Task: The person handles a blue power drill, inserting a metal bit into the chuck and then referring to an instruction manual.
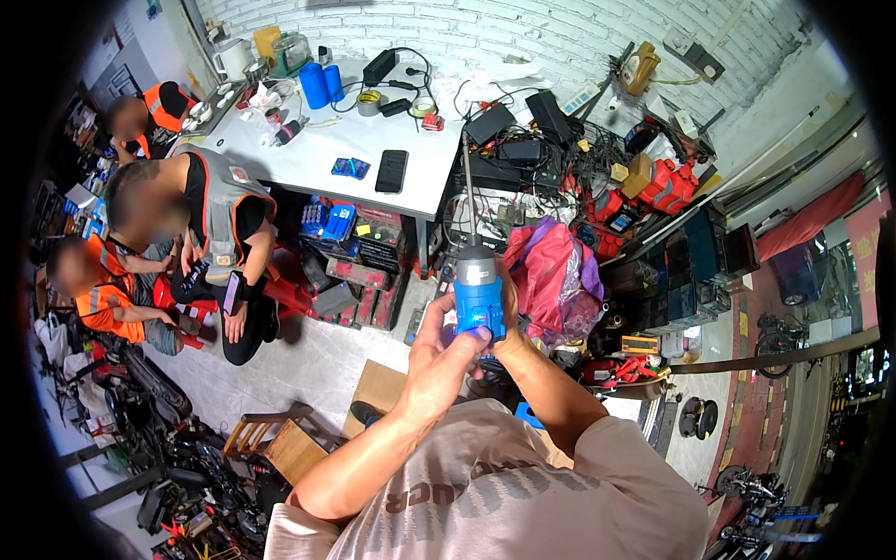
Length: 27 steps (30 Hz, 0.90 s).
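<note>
Left hand [439, 350] and right hand [504, 322] clasped around blue power screwdriver [478, 289], long bit upright

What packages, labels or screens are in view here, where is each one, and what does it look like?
Phone: on the white table, flat black rectangle, screen dark.
Small packet: left of the phone, blue, flat.
Boxes: under the table, blue, stacked.
Cardboard box: on the floor, brown.

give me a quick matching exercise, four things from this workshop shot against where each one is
Things:
1. blue power tool
2. black phone
3. red and purple bag
4. wooden stool

Places:
a. flat on the white table
b. on the floor, lower left
c. held in left hand and right hand
d. just right of the tool

Pairs: 1-c, 2-a, 3-d, 4-b
</note>
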Tool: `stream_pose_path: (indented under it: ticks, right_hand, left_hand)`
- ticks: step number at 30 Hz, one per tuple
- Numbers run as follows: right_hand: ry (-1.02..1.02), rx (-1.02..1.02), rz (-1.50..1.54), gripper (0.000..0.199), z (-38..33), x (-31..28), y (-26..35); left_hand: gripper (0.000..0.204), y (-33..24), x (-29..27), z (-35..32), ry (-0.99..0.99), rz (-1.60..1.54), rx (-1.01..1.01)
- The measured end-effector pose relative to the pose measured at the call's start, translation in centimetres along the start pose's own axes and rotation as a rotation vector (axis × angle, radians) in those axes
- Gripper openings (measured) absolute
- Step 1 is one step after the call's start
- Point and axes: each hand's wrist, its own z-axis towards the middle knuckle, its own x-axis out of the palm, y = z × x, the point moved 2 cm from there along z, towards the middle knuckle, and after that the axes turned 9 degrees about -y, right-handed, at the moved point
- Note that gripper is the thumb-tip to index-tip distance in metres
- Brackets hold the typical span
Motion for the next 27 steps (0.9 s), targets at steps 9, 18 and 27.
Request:
stream_pose_path:
  ticks: [9,18,27]
  right_hand:
    - [-0.018,-0.132,-0.072,0.056,0.37,0.12,0.51]
    - [-0.052,-0.141,-0.040,0.057,0.29,0.52,0.55]
    - [-0.053,-0.185,-0.043,0.058,0.35,0.24,0.07]
  left_hand:
    - [0.050,-0.25,-0.08,0.27,-0.001,-0.004,0.001]
    - [0.053,-0.42,-0.09,0.53,0.000,-0.014,-0.012]
    - [0.054,-0.37,-0.18,0.70,0.005,0.019,-0.015]
